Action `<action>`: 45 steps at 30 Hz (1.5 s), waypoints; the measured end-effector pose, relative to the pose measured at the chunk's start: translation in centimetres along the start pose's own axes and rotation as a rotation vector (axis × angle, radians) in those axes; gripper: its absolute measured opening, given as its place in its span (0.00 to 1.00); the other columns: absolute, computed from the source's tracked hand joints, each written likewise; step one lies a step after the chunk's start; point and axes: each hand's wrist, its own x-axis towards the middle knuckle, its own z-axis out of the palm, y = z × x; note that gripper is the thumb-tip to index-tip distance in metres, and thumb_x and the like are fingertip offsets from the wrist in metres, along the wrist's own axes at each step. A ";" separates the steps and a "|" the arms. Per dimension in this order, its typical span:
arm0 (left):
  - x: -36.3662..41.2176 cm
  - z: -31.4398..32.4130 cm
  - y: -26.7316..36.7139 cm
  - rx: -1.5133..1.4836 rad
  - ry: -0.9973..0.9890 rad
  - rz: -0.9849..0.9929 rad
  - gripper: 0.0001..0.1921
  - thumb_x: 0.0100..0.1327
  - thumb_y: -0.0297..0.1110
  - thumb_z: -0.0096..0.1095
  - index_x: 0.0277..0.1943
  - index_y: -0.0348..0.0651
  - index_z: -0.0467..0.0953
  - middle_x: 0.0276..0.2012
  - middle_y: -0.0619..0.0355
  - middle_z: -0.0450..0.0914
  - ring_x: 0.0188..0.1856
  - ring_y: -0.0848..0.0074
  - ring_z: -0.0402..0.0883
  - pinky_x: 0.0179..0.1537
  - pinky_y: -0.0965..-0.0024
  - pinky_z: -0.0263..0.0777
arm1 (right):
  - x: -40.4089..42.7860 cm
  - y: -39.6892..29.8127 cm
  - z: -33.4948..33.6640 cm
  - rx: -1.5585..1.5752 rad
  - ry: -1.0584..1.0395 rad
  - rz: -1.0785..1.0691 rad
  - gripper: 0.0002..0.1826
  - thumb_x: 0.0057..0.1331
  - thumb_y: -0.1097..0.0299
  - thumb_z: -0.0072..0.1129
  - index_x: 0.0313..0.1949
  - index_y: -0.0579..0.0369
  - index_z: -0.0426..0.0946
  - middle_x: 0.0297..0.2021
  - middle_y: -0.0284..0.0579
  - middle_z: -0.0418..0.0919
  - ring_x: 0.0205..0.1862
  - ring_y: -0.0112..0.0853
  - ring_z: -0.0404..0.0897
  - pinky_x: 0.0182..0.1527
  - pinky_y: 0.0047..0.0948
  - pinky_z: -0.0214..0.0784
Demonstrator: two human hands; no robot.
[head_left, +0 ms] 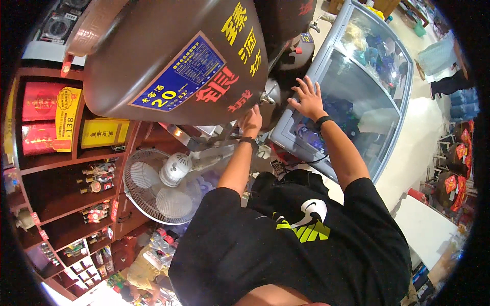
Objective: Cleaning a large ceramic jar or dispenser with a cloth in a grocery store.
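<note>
A large brown liquor jar [172, 46] with a blue label and painted writing fills the upper left, a metal tap [268, 94] fixed near its lower right edge. Just below and left of that tap, at the jar's underside, is my left hand [251, 121]; its fingers are partly hidden, so I cannot tell whether it grips anything. My right hand [307, 98] rests with fingers spread over the near corner of a glass-topped chest freezer [344, 88], apparently on its frame. Each wrist wears a black band.
A standing fan [164, 185] is on the left, in front of wooden shelves [69, 164] with bottles and boxes. Another brown jar [283, 19] stands behind the tap. A person [143, 277] bends at the lower left. A white table [425, 231] is at the right.
</note>
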 end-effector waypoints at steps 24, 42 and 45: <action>-0.6 -0.8 -0.2 0.063 0.075 0.070 0.22 0.75 0.45 0.41 0.42 0.37 0.80 0.41 0.43 0.83 0.43 0.49 0.81 0.45 0.49 0.73 | -0.2 0.3 0.5 0.006 0.052 -0.004 0.32 0.67 0.36 0.48 0.62 0.42 0.73 0.74 0.37 0.56 0.79 0.41 0.41 0.75 0.59 0.29; -1.2 -1.7 -2.6 0.065 0.177 0.345 0.16 0.73 0.31 0.47 0.61 0.47 0.72 0.50 0.45 0.81 0.50 0.53 0.80 0.48 0.54 0.74 | 0.8 -1.0 -0.8 0.044 0.017 -0.024 0.30 0.68 0.38 0.48 0.62 0.41 0.73 0.74 0.38 0.56 0.79 0.40 0.39 0.75 0.57 0.26; -2.9 -2.2 -3.1 0.310 0.223 0.477 0.20 0.67 0.23 0.50 0.60 0.48 0.73 0.52 0.44 0.77 0.51 0.54 0.77 0.46 0.58 0.73 | 0.3 -0.5 -0.5 0.052 0.029 -0.010 0.31 0.67 0.37 0.48 0.62 0.41 0.73 0.74 0.37 0.55 0.79 0.40 0.39 0.76 0.57 0.25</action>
